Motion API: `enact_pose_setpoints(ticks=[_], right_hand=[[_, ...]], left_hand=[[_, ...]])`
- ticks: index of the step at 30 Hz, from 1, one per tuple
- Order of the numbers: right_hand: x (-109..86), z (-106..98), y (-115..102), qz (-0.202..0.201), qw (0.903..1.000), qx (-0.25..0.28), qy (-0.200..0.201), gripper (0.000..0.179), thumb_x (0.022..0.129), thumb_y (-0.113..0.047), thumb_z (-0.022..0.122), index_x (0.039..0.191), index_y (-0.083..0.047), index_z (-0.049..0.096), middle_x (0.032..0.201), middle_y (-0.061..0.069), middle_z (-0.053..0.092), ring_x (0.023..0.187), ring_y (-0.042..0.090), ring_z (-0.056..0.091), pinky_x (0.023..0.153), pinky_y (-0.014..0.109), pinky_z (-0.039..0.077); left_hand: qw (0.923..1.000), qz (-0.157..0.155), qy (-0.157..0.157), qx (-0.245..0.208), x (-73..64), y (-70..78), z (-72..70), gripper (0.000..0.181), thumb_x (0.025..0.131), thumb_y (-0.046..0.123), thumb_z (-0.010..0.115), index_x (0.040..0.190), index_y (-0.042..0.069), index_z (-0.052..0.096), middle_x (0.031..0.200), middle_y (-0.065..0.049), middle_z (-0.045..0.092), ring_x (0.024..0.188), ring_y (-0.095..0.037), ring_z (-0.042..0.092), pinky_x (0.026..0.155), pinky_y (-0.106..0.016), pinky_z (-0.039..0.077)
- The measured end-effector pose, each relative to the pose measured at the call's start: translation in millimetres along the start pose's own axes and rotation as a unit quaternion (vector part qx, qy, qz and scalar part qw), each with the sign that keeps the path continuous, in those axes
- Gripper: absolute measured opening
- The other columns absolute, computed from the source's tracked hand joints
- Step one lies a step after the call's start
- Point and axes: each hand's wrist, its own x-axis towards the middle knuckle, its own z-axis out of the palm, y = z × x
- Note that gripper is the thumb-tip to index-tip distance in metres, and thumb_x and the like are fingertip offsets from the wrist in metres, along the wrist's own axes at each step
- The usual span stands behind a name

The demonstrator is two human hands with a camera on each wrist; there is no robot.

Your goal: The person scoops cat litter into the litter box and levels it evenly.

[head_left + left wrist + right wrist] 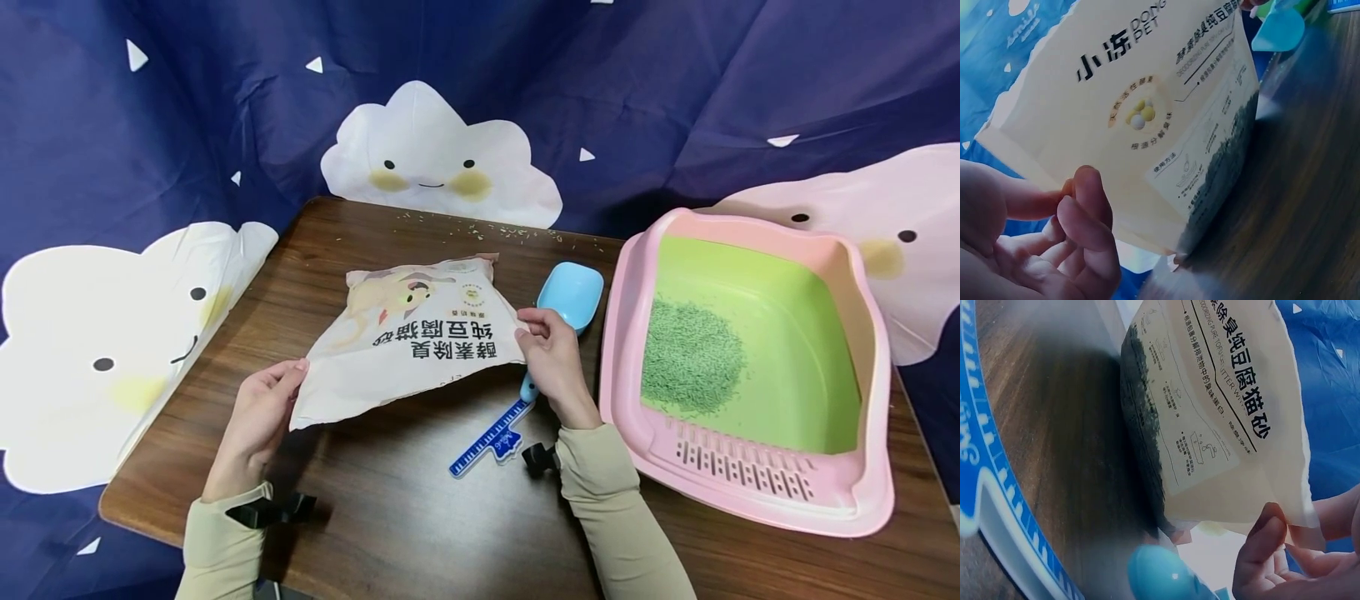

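A white cat litter bag (427, 333) is tilted over the wooden table, its lettering upside down in the head view. My left hand (258, 412) pinches its near left corner between thumb and fingers. At the near right corner, my right hand (555, 358) pinches the bag's edge, which the right wrist view shows between thumb and fingertips (1266, 534). Both wrist views show the printed underside, with dark litter showing through a see-through strip toward the table. Whether the bag's mouth is open I cannot tell.
A light-blue scoop (572, 292) lies right of the bag, partly behind my right hand. Its handle meets a blue clip-like strip with piano-key markings (491, 437). Farther right stands a pink-rimmed litter box (626, 333) with green pellets (690, 358). Crumbs dot the table's back edge.
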Motion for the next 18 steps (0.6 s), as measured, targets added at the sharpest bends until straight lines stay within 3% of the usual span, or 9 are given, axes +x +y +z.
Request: enact_pose_setpoints(ticks=[1, 4, 6, 8, 13, 18], right_hand=[[-1.7, -1, -3, 0.003, 1.0000, 0.001, -0.001, 0.025, 0.088, -0.007, 0.051, 0.112, -0.004, 0.055, 0.095, 0.012, 0.054, 0.079, 0.016, 0.051, 0.066, 0.022, 0.043], [-2.0, -2, -3, 0.003, 1.0000, -0.003, -0.008, 0.024, 0.088, -0.009, 0.051, 0.112, -0.004, 0.055, 0.095, 0.011, 0.053, 0.080, 0.016, 0.049, 0.067, 0.023, 0.042], [-2.4, -2, -4, 0.005, 0.9998, -0.005, -0.019, 0.026, 0.088, -0.009, 0.052, 0.113, -0.004, 0.054, 0.096, 0.011, 0.053, 0.080, 0.015, 0.050, 0.068, 0.023, 0.042], [-1.9, -3, -2, 0.008, 0.9995, -0.001, -0.032, 0.028, 0.086, -0.010, 0.054, 0.114, -0.005, 0.053, 0.096, 0.011, 0.054, 0.080, 0.015, 0.052, 0.067, 0.023, 0.044], [-4.1, -4, -5, 0.040, 0.9962, 0.013, -0.076, 0.038, 0.081, -0.009, 0.062, 0.117, -0.006, 0.049, 0.098, 0.013, 0.058, 0.077, 0.013, 0.058, 0.068, 0.025, 0.049], [-4.0, -4, -7, 0.054, 0.9944, 0.010, -0.091, 0.044, 0.078, -0.004, 0.064, 0.118, -0.008, 0.048, 0.097, 0.014, 0.061, 0.076, 0.013, 0.061, 0.067, 0.025, 0.049]], left_hand=[[1.0000, 0.002, 0.008, -0.001, 6.0, -10.8, -8.0, 0.031, 0.090, 0.026, 0.053, 0.102, -0.002, 0.057, 0.080, -0.004, 0.066, 0.066, -0.013, 0.062, 0.055, -0.028, 0.051], [0.9995, -0.004, 0.031, -0.006, 0.7, 0.0, 4.2, 0.027, 0.090, 0.026, 0.053, 0.099, 0.001, 0.059, 0.076, -0.003, 0.066, 0.063, -0.011, 0.063, 0.052, -0.025, 0.051], [0.9985, -0.018, 0.052, 0.000, -9.6, 19.9, 21.7, 0.021, 0.090, 0.024, 0.054, 0.094, 0.004, 0.060, 0.070, 0.000, 0.066, 0.058, -0.009, 0.061, 0.048, -0.023, 0.049], [0.9982, -0.026, 0.054, 0.005, -22.0, 43.6, 41.8, 0.013, 0.090, 0.021, 0.053, 0.090, 0.009, 0.059, 0.065, 0.005, 0.064, 0.052, -0.005, 0.058, 0.045, -0.020, 0.046], [0.9969, -0.047, 0.061, -0.013, -21.7, 46.4, 43.4, 0.024, 0.086, 0.013, 0.058, 0.104, 0.008, 0.042, 0.066, 0.007, 0.063, 0.053, -0.004, 0.058, 0.045, -0.019, 0.046], [0.9969, -0.042, 0.040, -0.053, -22.4, 47.7, 42.4, 0.036, 0.085, 0.004, 0.057, 0.108, 0.014, 0.031, 0.067, 0.006, 0.065, 0.058, -0.004, 0.060, 0.050, -0.017, 0.046]])
